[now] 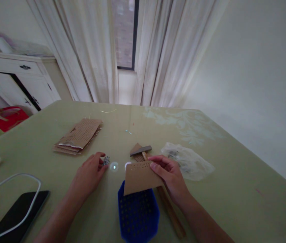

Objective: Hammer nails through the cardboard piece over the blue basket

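The card [140, 177] hangs over the blue block [138, 214], pinched at its 3 o'clock edge by the right hand [170, 175], thumb against curled fingers (wrist bent inward). At 9 o'clock the left hand [89, 173] lies palm-down, fingertips pinching small pins [106, 161].

Right hand [169, 175] holds card [140, 177] — perforated, seemingly.

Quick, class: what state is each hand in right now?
Left hand: shut, pinching a small metal item.
Right hand: shut on a punched cardboard sheet.
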Tool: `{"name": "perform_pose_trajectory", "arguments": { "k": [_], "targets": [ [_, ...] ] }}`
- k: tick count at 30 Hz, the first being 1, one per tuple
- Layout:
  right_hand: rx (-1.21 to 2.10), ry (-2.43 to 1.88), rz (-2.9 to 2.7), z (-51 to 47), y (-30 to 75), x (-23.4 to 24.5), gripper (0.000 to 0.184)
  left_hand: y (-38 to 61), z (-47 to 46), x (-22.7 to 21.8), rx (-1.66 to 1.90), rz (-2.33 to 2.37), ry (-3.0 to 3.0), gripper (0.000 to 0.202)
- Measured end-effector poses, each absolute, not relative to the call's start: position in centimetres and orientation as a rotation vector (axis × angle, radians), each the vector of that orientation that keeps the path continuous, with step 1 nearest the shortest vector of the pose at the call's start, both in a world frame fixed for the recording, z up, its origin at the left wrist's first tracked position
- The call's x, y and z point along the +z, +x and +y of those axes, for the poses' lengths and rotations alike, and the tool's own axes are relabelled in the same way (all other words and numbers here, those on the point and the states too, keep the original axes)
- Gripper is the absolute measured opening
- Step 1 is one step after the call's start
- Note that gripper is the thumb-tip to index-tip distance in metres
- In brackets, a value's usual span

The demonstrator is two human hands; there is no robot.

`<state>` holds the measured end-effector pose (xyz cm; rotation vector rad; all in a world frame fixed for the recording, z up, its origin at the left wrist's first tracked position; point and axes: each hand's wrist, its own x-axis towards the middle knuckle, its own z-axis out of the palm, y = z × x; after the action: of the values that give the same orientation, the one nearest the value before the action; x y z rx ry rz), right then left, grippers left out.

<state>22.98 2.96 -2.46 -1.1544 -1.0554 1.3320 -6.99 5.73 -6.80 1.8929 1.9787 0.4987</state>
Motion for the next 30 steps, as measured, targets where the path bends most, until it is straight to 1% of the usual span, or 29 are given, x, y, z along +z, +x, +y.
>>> {"name": "perform_pose_trajectory", "arguments": {
  "k": [4, 6, 9, 12, 13, 15, 17, 21, 25, 27, 28, 30],
  "targets": [
    [1.336, -1.177, -1.12, 2.8, 22.9, -2.5, 0.032, -6.7, 5.7, -6.3, 0.559, 1.98, 1.898, 0.034],
    [1.326, -1.185, -1.148, 2.7, 22.8, -2.7, 0.032, -6.1, 5.4, -5.4, 0.658, 1.935, 1.901, 0.035],
    [1.332, -1.182, -1.16, 2.7, 22.7, -2.9, 0.032, -5.2, 4.2, -3.6, 0.725, 1.616, 1.84, 0.045],
    [1.336, -1.168, -1.096, 2.7, 22.7, -2.9, 0.032, -4.9, 2.7, -2.0, 0.517, 1.211, 1.733, 0.047],
    [1.339, -1.166, -1.061, 2.8, 22.7, -2.9, 0.031, -5.0, 2.3, -1.7, 0.446, 1.119, 1.701, 0.054],
    [1.344, -1.166, -0.994, 2.9, 22.8, -2.9, 0.032, -5.1, 1.7, -1.3, 0.348, 1.021, 1.648, 0.073],
    [1.356, -1.17, -0.965, 3.0, 22.9, -2.9, 0.032, -5.0, 1.6, -1.3, 0.317, 0.997, 1.614, 0.085],
    [1.364, -1.226, -1.058, 3.2, 23.0, -3.2, 0.032, -5.0, 2.0, -2.3, 0.392, 0.992, 1.584, 0.087],
    [1.315, -1.284, -1.142, 3.3, 23.0, -3.5, 0.032, -5.2, 2.4, -3.3, 0.484, 0.92, 1.585, 0.097],
    [1.308, -1.284, -1.133, 3.3, 22.9, -3.5, 0.034, -5.0, 2.5, -3.4, 0.512, 0.856, 1.573, 0.096],
    [1.309, -1.28, -1.129, 3.3, 22.9, -3.5, 0.035, -4.9, 2.6, -3.3, 0.528, 0.85, 1.566, 0.09],
    [1.319, -1.265, -1.132, 3.2, 22.7, -3.4, 0.035, -4.5, 2.6, -3.0, 0.562, 0.893, 1.56, 0.073]
  ]
}}
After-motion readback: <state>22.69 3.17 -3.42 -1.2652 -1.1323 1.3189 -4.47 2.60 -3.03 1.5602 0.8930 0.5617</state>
